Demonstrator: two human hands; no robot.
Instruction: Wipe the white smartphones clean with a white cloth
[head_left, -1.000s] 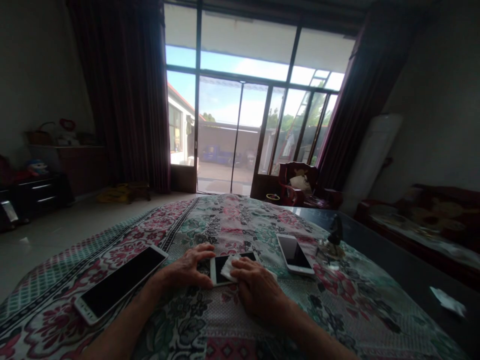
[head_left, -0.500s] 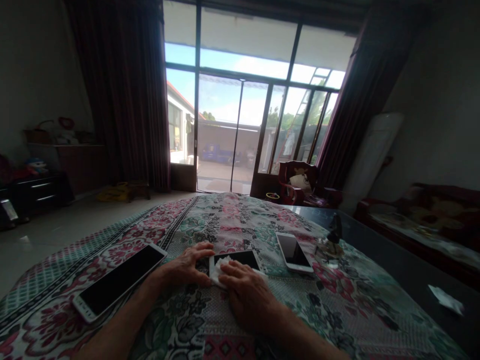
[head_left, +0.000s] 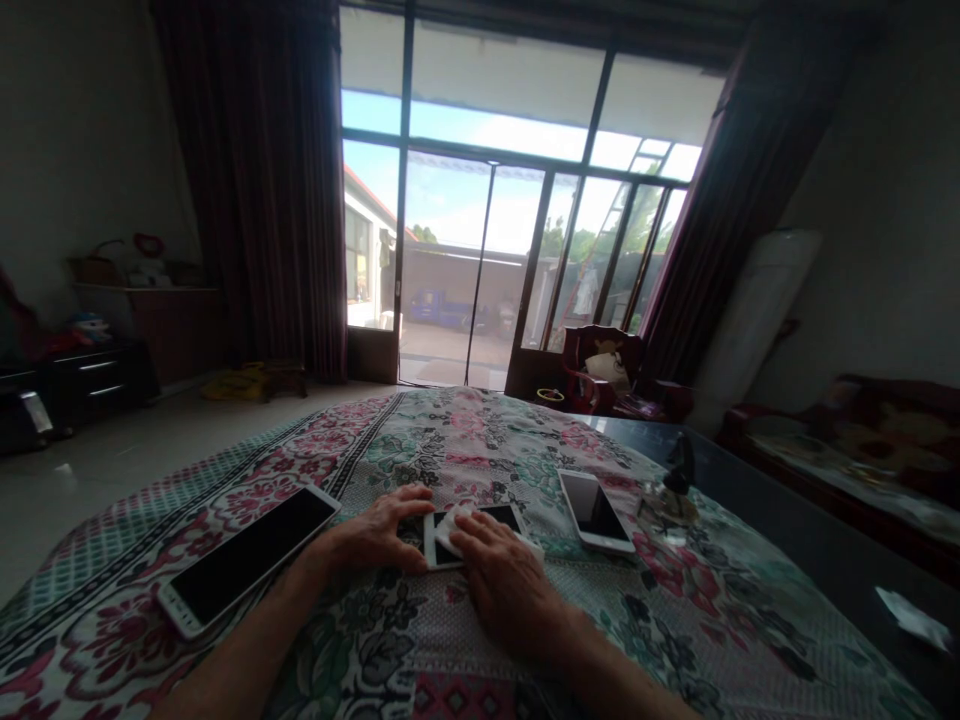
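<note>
A white smartphone with a dark screen lies face up on the patterned tablecloth, in the middle. My left hand grips its left end, thumb at the near corner and fingers at the far one. Under the fingers of my right hand is a crumpled white tissue, pressed onto the screen. The right hand and tissue hide part of the phone. To the left lies a larger white smartphone, beside my left forearm. Another white smartphone rests to the right of my right hand.
A small dark object on a clear base stands right of the phones. The floral tablecloth covers much of the dark table, where a white folded paper lies at far right. Beyond are a wooden chair and glass doors.
My right hand and the tissue have slid slightly up and right over the phone's screen, uncovering its near left corner. My left hand stays at the phone's left end. The view has shifted slightly.
</note>
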